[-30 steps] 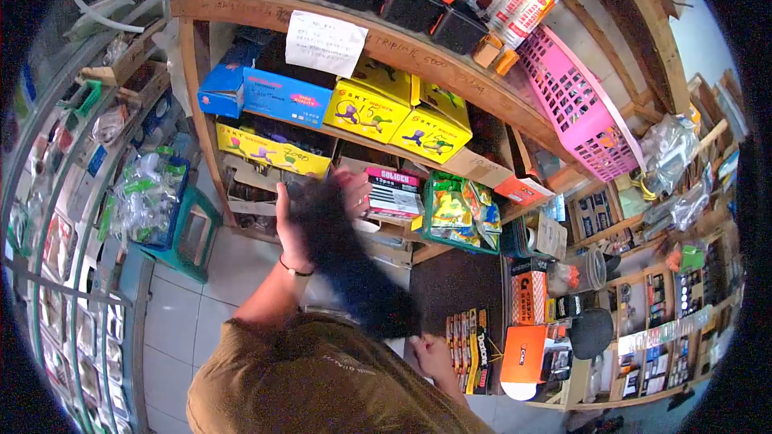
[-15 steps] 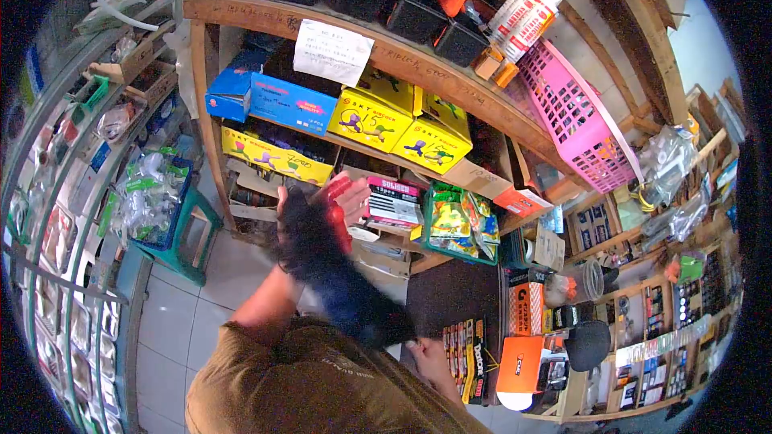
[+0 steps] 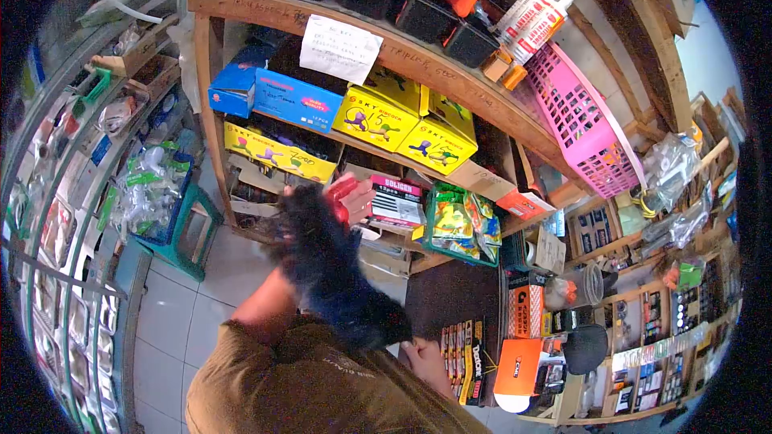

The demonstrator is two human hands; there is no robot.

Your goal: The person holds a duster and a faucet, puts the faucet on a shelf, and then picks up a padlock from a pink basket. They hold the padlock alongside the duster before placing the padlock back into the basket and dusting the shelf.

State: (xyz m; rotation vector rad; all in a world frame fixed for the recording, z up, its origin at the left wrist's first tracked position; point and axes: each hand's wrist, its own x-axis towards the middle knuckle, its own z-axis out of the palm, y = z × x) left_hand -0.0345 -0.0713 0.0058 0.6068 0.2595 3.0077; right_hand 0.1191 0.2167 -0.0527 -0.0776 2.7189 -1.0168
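Observation:
My left hand (image 3: 360, 206) is raised in front of the shelves, its fingers curled against a red object (image 3: 342, 191) whose kind I cannot make out. A dark, fuzzy cloth-like thing (image 3: 338, 273), black to navy, covers much of that hand and wrist and is blurred. It stretches down to the right, where my right hand (image 3: 425, 358) closes at its lower end. Just beyond the left hand is a pink and black box (image 3: 396, 199). A box of batteries (image 3: 464, 360) lies beside the right hand.
Yellow boxes (image 3: 374, 120) and a blue box (image 3: 296, 99) fill the wooden shelf. A green basket (image 3: 458, 253) holds colourful packets. A pink basket (image 3: 583, 133) and sealant tubes (image 3: 531, 24) sit above. At left are a green stool (image 3: 197, 233) and a glass display case (image 3: 68, 273).
The dark cloth-like thing has shifted slightly and now hides more of my left thumb side. My left hand has moved a little right; my right hand stays nearly where it was.

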